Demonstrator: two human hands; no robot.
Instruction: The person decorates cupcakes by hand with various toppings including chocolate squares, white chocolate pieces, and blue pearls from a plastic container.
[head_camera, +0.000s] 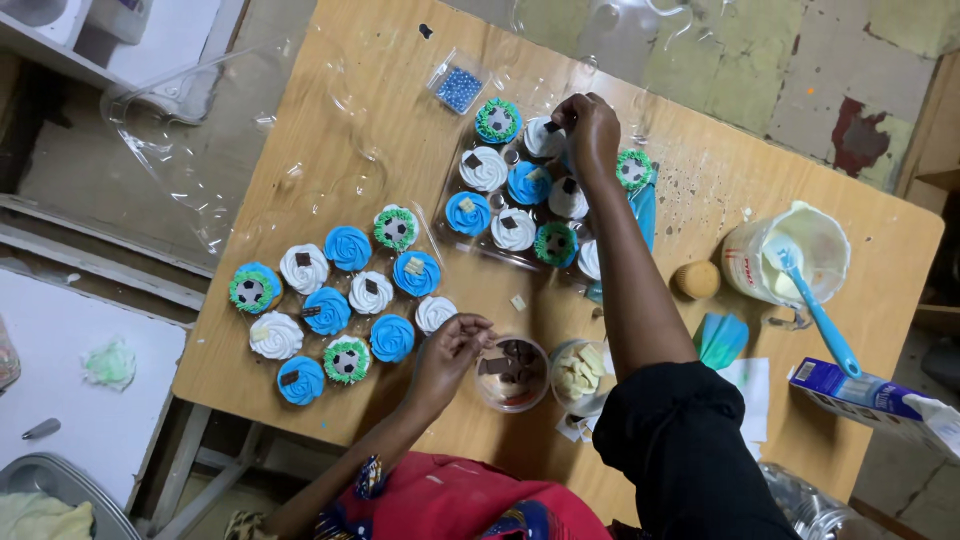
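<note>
Fingers (560, 112) of the right hand (590, 130) are pinching a small dark chocolate piece (551, 126) over a white cupcake (543, 138) near the top centre of the frame. That cupcake is sitting in a clear plastic tray (452, 180), which is holding a cluster of blue, white and green-rimmed cupcakes packed close together. Left hand (450, 352), lower centre, is hovering just above a clear cup (512, 375) that is holding dark chocolate squares; its fingers are curled together, and whether they are gripping a piece I cannot tell. Just right of it, a second clear cup (580, 372) is holding pale, cream-coloured pieces. A loose group of frosted cupcakes (330, 310) is standing directly on the wooden worktop (340, 120) at centre left, some topped with small ball decorations. At the top centre, a small clear box (458, 86) is holding blue beads. At the right, a white tub (790, 262) is holding pale cream with a blue spatula (815, 305) leaning in it, handle pointing to the lower right. An unfrosted cupcake (697, 280) is standing just left of the tub. A blue and white carton (865, 395) is lying at the right edge.
</note>
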